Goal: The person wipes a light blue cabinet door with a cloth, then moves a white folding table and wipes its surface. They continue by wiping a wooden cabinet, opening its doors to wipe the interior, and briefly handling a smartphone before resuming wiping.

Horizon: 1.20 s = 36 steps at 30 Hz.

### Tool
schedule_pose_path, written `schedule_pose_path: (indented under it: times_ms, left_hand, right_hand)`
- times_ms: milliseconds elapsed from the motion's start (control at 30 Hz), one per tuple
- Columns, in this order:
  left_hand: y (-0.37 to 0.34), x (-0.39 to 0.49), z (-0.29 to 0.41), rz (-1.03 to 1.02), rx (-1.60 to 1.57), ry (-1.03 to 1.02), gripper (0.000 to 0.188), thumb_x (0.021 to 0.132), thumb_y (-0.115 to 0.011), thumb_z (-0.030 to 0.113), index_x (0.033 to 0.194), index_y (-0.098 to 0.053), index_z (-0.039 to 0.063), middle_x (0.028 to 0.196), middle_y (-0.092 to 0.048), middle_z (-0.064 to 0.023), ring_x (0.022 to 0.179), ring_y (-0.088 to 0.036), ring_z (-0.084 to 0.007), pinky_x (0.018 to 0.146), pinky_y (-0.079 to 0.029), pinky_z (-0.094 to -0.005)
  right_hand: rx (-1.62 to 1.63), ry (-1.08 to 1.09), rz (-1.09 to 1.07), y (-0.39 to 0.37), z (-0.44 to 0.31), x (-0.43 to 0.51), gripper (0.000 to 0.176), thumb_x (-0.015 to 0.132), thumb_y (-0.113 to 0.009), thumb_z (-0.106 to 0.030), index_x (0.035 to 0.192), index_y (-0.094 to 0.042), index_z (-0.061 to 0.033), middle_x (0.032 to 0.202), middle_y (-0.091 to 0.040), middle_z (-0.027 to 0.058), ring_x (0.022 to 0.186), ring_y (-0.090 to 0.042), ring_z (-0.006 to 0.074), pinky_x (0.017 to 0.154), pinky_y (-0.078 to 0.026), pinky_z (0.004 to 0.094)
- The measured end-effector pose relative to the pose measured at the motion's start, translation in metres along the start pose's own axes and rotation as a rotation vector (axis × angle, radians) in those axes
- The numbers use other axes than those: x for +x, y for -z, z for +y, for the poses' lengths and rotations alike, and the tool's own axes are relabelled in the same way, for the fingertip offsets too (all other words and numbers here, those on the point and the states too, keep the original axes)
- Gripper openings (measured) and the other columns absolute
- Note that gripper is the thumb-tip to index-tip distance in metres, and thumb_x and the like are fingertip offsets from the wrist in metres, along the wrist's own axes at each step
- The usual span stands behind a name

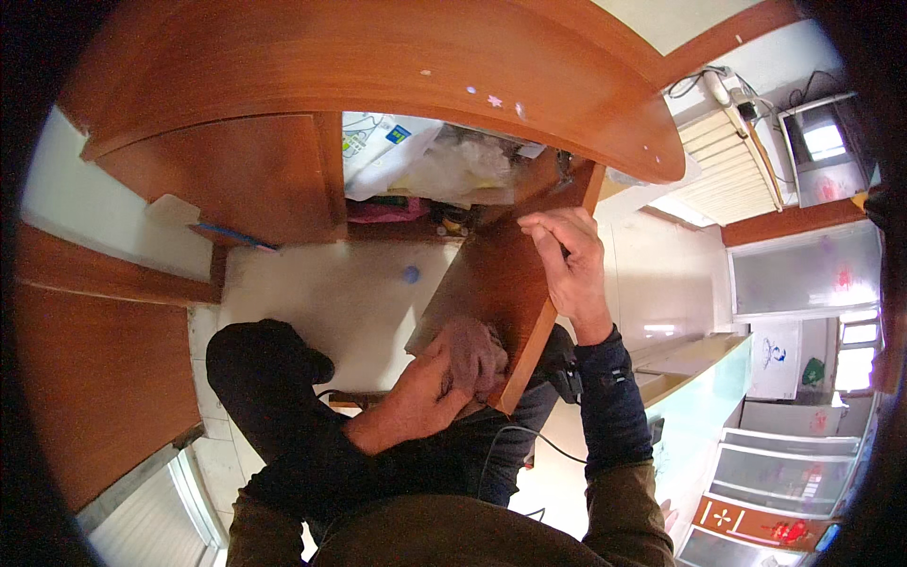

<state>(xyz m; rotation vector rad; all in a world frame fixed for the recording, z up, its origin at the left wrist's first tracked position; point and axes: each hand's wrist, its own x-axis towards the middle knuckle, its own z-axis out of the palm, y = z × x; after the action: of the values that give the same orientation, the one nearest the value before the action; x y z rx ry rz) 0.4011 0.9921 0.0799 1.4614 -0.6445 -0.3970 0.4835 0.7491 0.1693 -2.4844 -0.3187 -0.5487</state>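
Note:
An open wooden cabinet door (496,283) slants out from the cabinet in front of me. My right hand (570,262) is on its outer edge, with bent fingers reaching over onto the inner face. Near the door's free end, my left hand (432,386) lies low against the inner face. A dull grey-brown shape at its fingers could be a cloth or shaded fingers; I cannot tell which. Inside the cabinet are a white printed plastic bag (382,152), crumpled clear plastic (468,166) and a pink item (390,210). A metal hinge (565,166) shows at the door's far end.
The curved wooden top (354,57) overhangs the cabinet, beside a closed door panel (234,184). A blue-handled tool (237,236) leans at the left. A small blue round thing (411,274) lies on the floor. A thin black cable (545,436) runs near my right sleeve. A glass-topped table (701,397) stands right.

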Motion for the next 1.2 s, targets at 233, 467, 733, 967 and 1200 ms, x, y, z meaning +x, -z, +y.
schedule_pose_path:
  times_ms: [233,467,733,967,1200]
  left_hand:
    - [0.018,0.014,0.043,-0.020,0.306,-0.196,0.049,0.088,-0.073,0.017,0.131,-0.057,-0.001,0.129,-0.054,-0.0273,0.120,-0.058,-0.0454,0.100,-0.051,-0.0477]
    - [0.021,0.037,0.091,-0.141,0.682,-0.137,0.039,0.078,-0.080,0.015,0.112,-0.062,0.006,0.125,-0.054,-0.0220,0.112,-0.061,-0.0436,0.090,-0.055,-0.0502]
    - [0.009,0.077,0.084,-0.122,0.719,-0.186,0.038,0.080,-0.077,0.017,0.113,-0.061,0.007,0.116,-0.054,-0.0195,0.100,-0.063,-0.0410,0.078,-0.055,-0.0483]
    - [0.025,0.034,0.078,-0.099,0.635,-0.146,0.047,0.079,-0.078,0.014,0.122,-0.061,0.005,0.122,-0.055,-0.0227,0.108,-0.061,-0.0452,0.091,-0.053,-0.0524]
    - [0.043,-0.021,0.076,-0.056,0.528,-0.083,0.053,0.080,-0.079,0.008,0.128,-0.059,0.001,0.122,-0.055,-0.0221,0.116,-0.059,-0.0458,0.098,-0.052,-0.0491]
  right_hand:
    - [0.012,-0.007,0.059,-0.011,0.002,0.002,0.010,0.095,-0.068,-0.011,0.098,-0.078,-0.0090,0.090,-0.072,0.0069,0.086,-0.061,0.0275,0.087,-0.044,0.0392]
    - [-0.017,0.008,0.099,-0.016,0.000,0.004,0.010,0.094,-0.067,-0.013,0.097,-0.077,-0.0102,0.085,-0.069,0.0073,0.081,-0.058,0.0296,0.080,-0.044,0.0413]
    - [-0.009,0.069,0.127,-0.015,0.003,0.008,0.011,0.093,-0.068,-0.011,0.097,-0.077,-0.0086,0.082,-0.069,0.0084,0.077,-0.060,0.0298,0.075,-0.046,0.0403]
    - [-0.009,-0.009,0.119,-0.017,-0.004,0.006,0.012,0.096,-0.066,-0.013,0.097,-0.078,-0.0088,0.086,-0.070,0.0078,0.085,-0.060,0.0281,0.083,-0.044,0.0408]
    - [0.002,-0.038,0.137,-0.024,-0.007,0.011,0.013,0.097,-0.066,-0.014,0.096,-0.077,-0.0070,0.087,-0.072,0.0082,0.085,-0.060,0.0288,0.084,-0.046,0.0414]
